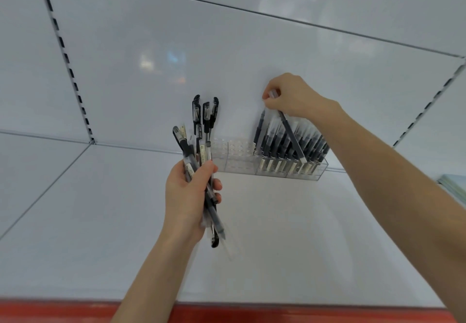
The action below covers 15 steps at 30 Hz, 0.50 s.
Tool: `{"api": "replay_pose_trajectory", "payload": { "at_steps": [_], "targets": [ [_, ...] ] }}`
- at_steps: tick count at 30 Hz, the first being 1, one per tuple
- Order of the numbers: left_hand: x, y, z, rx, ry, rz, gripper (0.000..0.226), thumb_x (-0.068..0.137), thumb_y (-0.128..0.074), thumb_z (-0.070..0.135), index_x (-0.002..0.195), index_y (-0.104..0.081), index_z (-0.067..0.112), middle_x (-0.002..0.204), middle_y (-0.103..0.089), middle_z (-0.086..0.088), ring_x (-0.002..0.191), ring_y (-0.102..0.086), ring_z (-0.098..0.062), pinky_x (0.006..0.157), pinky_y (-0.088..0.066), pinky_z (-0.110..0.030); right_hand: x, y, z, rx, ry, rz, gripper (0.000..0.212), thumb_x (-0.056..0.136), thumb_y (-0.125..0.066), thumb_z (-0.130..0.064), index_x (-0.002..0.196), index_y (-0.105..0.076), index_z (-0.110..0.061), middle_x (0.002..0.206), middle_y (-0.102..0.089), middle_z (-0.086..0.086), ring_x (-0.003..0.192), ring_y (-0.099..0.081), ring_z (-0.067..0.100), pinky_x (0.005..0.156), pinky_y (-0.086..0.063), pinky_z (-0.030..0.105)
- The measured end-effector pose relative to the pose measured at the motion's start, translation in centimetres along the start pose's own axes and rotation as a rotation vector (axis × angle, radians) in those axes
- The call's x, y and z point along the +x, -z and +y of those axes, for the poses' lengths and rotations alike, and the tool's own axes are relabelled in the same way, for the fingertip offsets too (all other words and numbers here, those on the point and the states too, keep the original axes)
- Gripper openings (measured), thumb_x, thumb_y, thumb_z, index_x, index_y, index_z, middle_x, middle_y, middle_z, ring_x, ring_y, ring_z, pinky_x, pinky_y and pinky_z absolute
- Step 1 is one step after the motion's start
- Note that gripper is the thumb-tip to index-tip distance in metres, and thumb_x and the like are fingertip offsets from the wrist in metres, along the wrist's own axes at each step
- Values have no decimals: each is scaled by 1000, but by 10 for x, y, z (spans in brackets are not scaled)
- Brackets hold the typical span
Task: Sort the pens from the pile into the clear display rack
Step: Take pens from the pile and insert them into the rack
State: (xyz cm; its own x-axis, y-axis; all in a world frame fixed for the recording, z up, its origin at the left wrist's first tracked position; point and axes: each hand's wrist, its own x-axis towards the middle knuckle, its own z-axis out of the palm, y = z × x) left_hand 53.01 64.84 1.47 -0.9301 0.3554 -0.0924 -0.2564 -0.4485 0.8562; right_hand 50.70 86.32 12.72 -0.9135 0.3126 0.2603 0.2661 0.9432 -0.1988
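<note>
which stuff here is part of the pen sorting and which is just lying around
In the job: bundle of pens, gripped by the left hand; single pen, pinched by the right hand; clear display rack, right part already filled.
Just lying about: pale stack at the right edge, too cropped to identify.

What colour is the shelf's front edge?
The front edge is red; the head view shows it.
</note>
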Motion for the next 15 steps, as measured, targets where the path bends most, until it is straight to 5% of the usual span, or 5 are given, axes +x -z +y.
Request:
{"api": "replay_pose_trajectory", "payload": {
  "at_steps": [5, 9, 12, 15],
  "targets": [
    [1, 0, -1, 0, 1, 2, 5, 88, -55, 5, 88, -51, 6, 71, -56, -5, 42, -49, -8, 36, -36, -18, -2, -10, -1, -105, 32, -50, 20, 81, -53, -7, 97, -64, -2, 96, -64, 9, 88, -59, 27, 76, -46, 34],
    [2, -1, -2, 3, 4, 2, 6, 88, -56, 6, 92, -50, 5, 72, -57, -5, 42, -49, -8, 36, -37, -18, -6, -2, 1, -14, 23, -89, 25, 82, -59, -11, 97, -61, 8, 74, -56, 12, 64, -50, 18, 58, -46, 25],
    [2, 0, -3, 4, 0, 2, 6, 89, -56, 6, 90, -50, 5, 72, -57, -4, 42, -49, -8, 36, -37, -18, -11, 17, 3, 170, -41, 38, 26, 87, -60, -21, 97, -61, 3, 75, -53, 3, 58, -54, 15, 53, -52, 22],
    [2, 0, -3, 2, 1, 6, 6, 89, -56, 6, 92, -51, 5, 72, -56, -5, 42, -49, -7, 37, -37, -18, -16, 38, 10, 367, -73, 188, 33, 92, -52, -27, 95, -60, 5, 72, -55, 7, 56, -60, 13, 64, -56, 25]
  ]
}}
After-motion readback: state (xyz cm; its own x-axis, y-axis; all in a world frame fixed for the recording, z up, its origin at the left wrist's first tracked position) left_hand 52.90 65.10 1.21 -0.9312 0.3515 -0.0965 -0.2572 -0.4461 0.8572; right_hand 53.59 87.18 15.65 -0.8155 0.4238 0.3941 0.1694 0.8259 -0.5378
